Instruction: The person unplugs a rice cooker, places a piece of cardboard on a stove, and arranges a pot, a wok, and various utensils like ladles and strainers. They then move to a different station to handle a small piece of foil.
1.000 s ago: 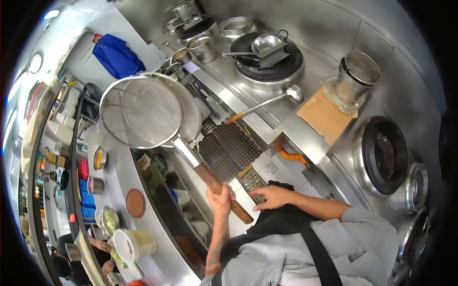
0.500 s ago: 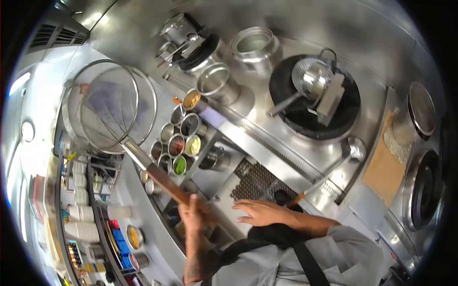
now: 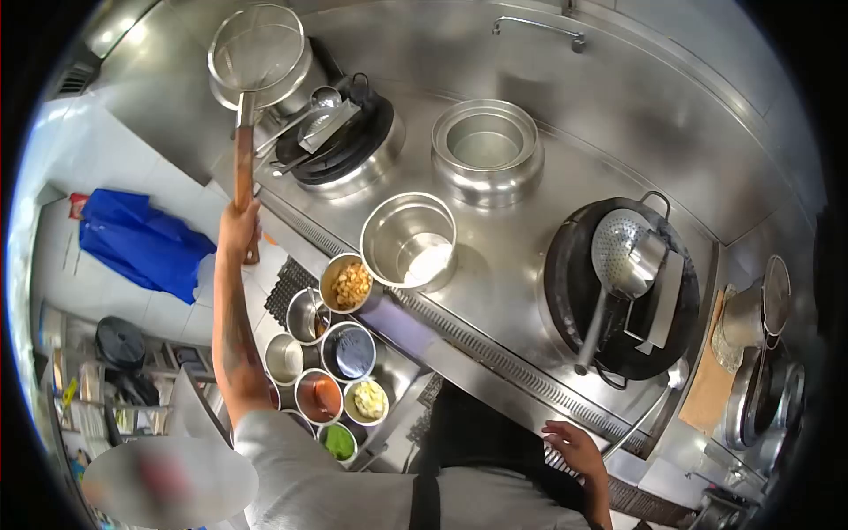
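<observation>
My left hand [image 3: 237,228] grips the wooden handle of a large round wire-mesh strainer [image 3: 258,53], the arm stretched out to the far left. In this view the strainer overlaps a steel pot [image 3: 291,99] at the back left. My right hand [image 3: 576,449] is low at the right by the counter's front edge, fingers loosely bent and apart, holding nothing. Near it lies a long-handled ladle [image 3: 676,374]. Between the hands, small steel containers hold brown fried pieces [image 3: 352,285], red sauce [image 3: 325,397], chopped pale pieces [image 3: 366,400] and green leaves [image 3: 338,440].
A black wok [image 3: 565,265] at the right carries a perforated skimmer [image 3: 623,252]. Another wok [image 3: 375,132] with utensils stands at the back left. Two steel pots [image 3: 409,240] [image 3: 488,163] occupy the counter's middle. A blue cloth [image 3: 141,238] is on the floor at left.
My left hand has carried the strainer from the left side to the back left, near the pot there. My right hand has moved right, and the view has turned.
</observation>
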The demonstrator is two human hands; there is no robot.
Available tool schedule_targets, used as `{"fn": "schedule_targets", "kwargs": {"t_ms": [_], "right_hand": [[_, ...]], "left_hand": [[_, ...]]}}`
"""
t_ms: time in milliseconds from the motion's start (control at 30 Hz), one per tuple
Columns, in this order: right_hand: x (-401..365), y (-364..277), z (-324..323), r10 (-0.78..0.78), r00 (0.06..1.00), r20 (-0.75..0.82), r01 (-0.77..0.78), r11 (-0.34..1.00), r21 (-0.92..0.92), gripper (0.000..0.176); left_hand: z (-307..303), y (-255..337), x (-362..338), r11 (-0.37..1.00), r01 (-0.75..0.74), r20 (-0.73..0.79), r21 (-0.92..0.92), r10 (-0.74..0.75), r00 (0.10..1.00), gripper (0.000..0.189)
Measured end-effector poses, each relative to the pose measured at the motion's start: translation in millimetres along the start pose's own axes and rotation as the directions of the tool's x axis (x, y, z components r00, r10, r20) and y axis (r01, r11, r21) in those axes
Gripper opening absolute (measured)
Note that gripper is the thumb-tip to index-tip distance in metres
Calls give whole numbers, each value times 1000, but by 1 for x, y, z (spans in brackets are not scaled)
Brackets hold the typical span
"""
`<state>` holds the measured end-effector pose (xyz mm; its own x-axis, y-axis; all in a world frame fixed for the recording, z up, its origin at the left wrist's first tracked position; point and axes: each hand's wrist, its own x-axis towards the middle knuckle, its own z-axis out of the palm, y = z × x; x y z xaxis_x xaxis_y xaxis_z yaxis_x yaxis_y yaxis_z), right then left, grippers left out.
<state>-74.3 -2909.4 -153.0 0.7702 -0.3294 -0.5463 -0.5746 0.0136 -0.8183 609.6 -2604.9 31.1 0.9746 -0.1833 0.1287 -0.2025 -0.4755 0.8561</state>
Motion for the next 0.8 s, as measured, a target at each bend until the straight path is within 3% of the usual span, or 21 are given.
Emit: {"fn": "schedule_targets", "kwargs": {"t_ms": [33,133,167,233,267,300,400,433,467,500,533,567,633,667,700,733,767,800], "right_hand": [[9,2,12,136,990,-25,-131,982,139,38],[28,-37,34,123,992,17,-119,983,-138,41],[37,-43,40,135,991,-4,-134,981,-140,41],[51,-54,46,223,967,120,-225,974,3,43],[57,-66,50,171,983,67,-156,969,-190,42],[62,-69,54,181,982,46,-169,967,-191,42],[70,-69,57,223,975,18,-216,961,-175,41],[71,-67,57,254,967,20,-246,953,-178,41],[70,-70,58,281,960,5,-278,953,-123,41],[66,-71,60,308,951,-6,-308,949,-64,42],[64,-56,60,262,965,-14,-263,964,-48,43],[63,-58,63,296,955,-29,-297,955,-24,43],[62,-70,66,325,945,-49,-328,940,-90,43],[62,-72,67,310,949,-48,-313,924,-221,40],[64,-58,66,207,977,-49,-210,910,-358,37],[62,-33,69,123,990,-74,-144,871,-469,36],[53,-10,77,111,993,-36,-116,977,-180,38],[62,43,77,-66,995,68,80,972,-219,40]], "left_hand": [[12,-13,43,998,32,42,-54,-29,999,16],[33,-59,169,986,161,67,34,-163,984,18],[39,-76,209,986,163,88,21,-164,983,18],[48,-113,279,972,226,186,69,-235,954,21],[53,-122,298,965,256,284,-52,-231,931,23],[60,-132,313,964,257,303,-63,-226,926,23],[57,-132,337,898,381,418,219,-439,796,27],[59,-138,345,899,377,433,222,-438,788,27],[61,-141,349,852,83,315,516,-280,907,24],[62,-144,349,625,-169,261,762,-57,964,26],[61,-123,328,652,-81,212,754,-125,969,31],[62,-136,330,651,-98,225,753,-115,968,31],[61,-163,335,385,-42,-22,922,159,987,38],[60,-156,338,245,57,-57,968,-6,998,35],[55,-156,324,161,-8,-11,987,120,993,31],[56,-199,355,183,-78,21,980,299,954,31],[73,-189,355,115,-180,124,977,377,918,32],[79,-193,366,101,-338,241,936,514,823,37]]}}
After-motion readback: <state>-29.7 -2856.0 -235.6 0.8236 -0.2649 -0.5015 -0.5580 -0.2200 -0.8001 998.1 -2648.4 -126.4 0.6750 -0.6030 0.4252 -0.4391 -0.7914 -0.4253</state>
